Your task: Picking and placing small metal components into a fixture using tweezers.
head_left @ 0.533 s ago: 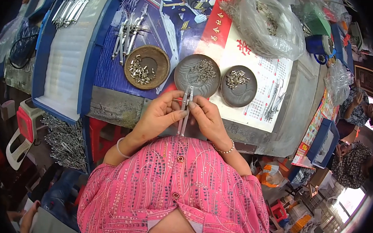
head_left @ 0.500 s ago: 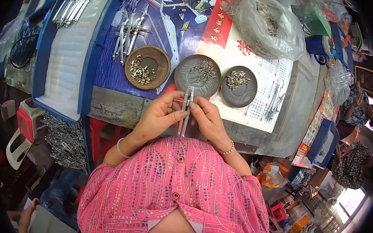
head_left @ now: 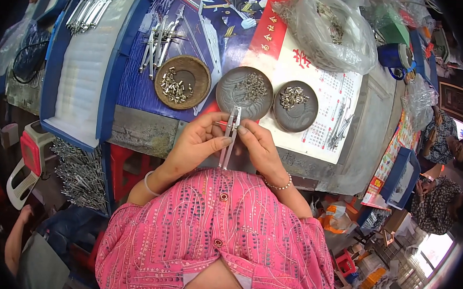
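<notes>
While the head view has both hands together at frame centre, left hand (head_left: pixel 202 141) closed on a slim two-armed metal piece (head_left: pixel 229 154) and right hand (head_left: pixel 259 145) pinching near its upper end, work on this one looks unfinished. Similar metal strips (head_left: pixel 92 10) lie in the blue tray (head_left: pixel 80 80) at upper left, presumably done; the loose bunch (head_left: pixel 162 45) above the brown bowl (head_left: pixel 195 69) is unclear. Small parts sit in that bowl, the middle dish (head_left: pixel 227 94) and the right dish (head_left: pixel 297 122), so plenty seems left.

Obstacle beyond fingers (head_left: pixel 210 120): middle bowl (head_left: pixel 227 95)
</notes>
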Demonstrator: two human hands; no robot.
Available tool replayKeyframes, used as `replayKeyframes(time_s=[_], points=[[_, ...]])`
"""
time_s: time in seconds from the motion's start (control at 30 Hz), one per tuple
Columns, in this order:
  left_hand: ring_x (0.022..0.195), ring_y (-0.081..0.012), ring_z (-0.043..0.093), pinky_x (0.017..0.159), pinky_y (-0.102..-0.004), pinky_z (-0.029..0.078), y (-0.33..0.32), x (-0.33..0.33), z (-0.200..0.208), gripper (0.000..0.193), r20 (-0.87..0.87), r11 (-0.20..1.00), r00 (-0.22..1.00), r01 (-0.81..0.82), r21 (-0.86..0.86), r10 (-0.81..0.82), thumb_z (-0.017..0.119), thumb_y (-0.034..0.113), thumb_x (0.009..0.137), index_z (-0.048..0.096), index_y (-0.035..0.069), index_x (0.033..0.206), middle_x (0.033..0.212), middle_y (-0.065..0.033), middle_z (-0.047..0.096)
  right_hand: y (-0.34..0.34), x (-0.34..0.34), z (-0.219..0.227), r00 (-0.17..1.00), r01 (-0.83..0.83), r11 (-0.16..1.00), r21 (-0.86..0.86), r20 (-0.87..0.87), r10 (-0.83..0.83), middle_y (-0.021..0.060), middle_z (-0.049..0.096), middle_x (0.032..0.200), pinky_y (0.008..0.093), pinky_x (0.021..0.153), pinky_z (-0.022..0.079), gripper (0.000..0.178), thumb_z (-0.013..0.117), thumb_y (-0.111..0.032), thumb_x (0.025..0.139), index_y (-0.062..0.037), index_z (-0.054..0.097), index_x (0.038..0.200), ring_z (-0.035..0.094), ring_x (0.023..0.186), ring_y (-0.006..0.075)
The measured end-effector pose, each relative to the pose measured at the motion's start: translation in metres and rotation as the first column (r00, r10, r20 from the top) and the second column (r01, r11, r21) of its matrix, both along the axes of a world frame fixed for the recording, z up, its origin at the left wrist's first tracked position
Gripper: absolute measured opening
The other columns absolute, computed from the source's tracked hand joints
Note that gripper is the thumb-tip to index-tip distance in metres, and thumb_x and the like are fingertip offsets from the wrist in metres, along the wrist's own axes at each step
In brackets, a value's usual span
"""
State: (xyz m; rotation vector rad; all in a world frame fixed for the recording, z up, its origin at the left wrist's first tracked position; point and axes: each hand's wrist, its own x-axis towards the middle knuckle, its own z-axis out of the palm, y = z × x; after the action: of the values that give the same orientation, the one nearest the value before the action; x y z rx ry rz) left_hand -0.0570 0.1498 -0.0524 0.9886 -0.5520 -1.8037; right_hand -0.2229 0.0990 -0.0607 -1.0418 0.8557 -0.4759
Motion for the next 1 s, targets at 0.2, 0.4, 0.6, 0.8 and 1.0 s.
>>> replayKeyframes(time_s=[0.2,0.4,0.6,0.8,1.0], points=[[0.073,-0.0094,0.058,0.064,-0.0195,0.047,0.002,0.001,-0.01,0.038,0.09,1.0,0.996,0.016,-0.016,-0.014,0.056,0.003,0.085,0.043,0.0,0.12,0.082,-0.0031,0.056,0.002,0.004,0.009,1.0,0.021,0.999,0.033,0.017,-0.022,0.0021,0.057,0.086,0.0179,0.057,0.04,0.022,0.052,-0.01,0.086,0.0013,0.053,0.104,0.049,0.064,0.004],[0.071,-0.0079,0.056,0.063,-0.0199,0.046,-0.001,0.001,-0.003,0.045,0.077,0.999,0.997,0.03,0.024,-0.031,0.059,0.003,0.082,0.041,0.002,0.124,0.08,-0.0024,0.054,-0.003,0.001,0.008,0.997,0.005,0.995,0.095,-0.076,0.002,0.0028,0.058,0.084,0.0179,0.054,0.04,0.025,0.055,-0.01,0.084,0.0026,0.053,0.105,0.049,0.06,0.0044],[0.068,-0.0087,0.056,0.061,-0.0214,0.046,0.002,0.003,-0.001,0.057,0.069,0.989,0.987,0.145,0.021,-0.146,0.059,-0.001,0.08,0.031,0.004,0.129,0.077,-0.0023,0.05,-0.007,-0.001,0.005,0.995,0.102,0.968,0.228,-0.026,-0.098,0.0018,0.058,0.075,0.0174,0.051,0.039,0.022,0.055,-0.008,0.083,0.0032,0.054,0.102,0.048,0.055,0.0053],[0.068,-0.0091,0.056,0.061,-0.0214,0.047,0.003,0.002,-0.006,0.053,0.15,0.986,0.976,0.163,-0.035,-0.156,0.057,-0.002,0.08,0.032,0.004,0.127,0.075,-0.0019,0.049,-0.004,-0.002,-0.003,0.994,0.099,0.978,0.185,-0.059,-0.09,0.0017,0.057,0.075,0.0174,0.051,0.039,0.022,0.055,-0.008,0.083,0.003,0.054,0.103,0.049,0.055,0.005],[0.068,-0.0088,0.056,0.06,-0.0204,0.045,-0.001,0.008,-0.004,0.05,0.038,0.985,0.985,0.167,0.051,-0.169,0.056,0.006,0.084,0.032,0.004,0.128,0.076,-0.0021,0.052,-0.004,0.001,0.002,0.997,0.067,0.984,0.164,-0.037,-0.061,0.0006,0.056,0.073,0.0179,0.051,0.039,0.023,0.051,-0.011,0.086,0.0021,0.054,0.105,0.048,0.055,0.0051]])
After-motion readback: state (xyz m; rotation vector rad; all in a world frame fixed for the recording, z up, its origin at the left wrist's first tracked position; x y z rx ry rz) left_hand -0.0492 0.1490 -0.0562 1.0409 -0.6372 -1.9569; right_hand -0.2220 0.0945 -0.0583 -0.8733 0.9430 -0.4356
